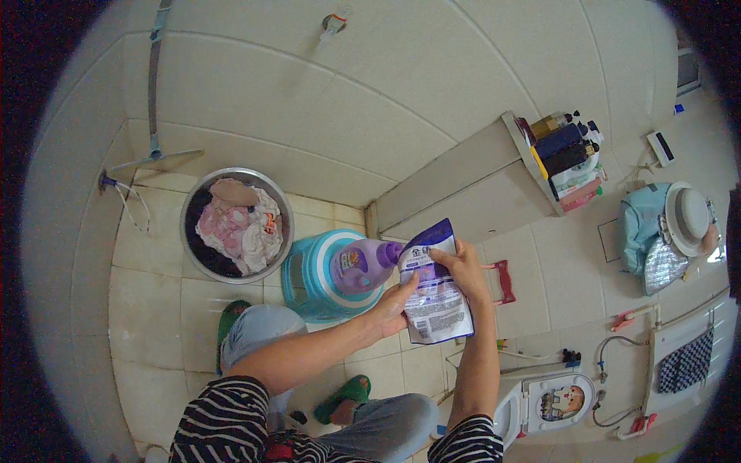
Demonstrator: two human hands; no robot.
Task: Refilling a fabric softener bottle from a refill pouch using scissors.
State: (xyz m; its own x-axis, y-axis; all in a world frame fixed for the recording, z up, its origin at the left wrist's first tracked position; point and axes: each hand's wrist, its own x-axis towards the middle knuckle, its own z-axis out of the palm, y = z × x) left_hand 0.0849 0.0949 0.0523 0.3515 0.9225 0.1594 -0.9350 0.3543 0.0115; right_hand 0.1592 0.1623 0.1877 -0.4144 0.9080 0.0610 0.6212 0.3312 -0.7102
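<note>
Both hands are closed on a white-and-purple printed pouch [438,305]: the left hand [395,307] pinches its edge at nine o'clock, the right hand [467,272] its edge at one o'clock, thumb across the front. The pouch is held up tilted; whether it is sealed or open cannot be told. The step in hand looks like steadying or inspecting it, and the next move likely calls for keeping both grips firm, since the pouch seems limp. Between nine and ten o'clock, a lilac detergent bottle [369,266] rests on a turquoise plastic stool or tub [307,289], its cap just beside the pouch. Farther out that way, a metal basin [287,245] holds clothes [243,231] on the tiled floor [147,297].
</note>
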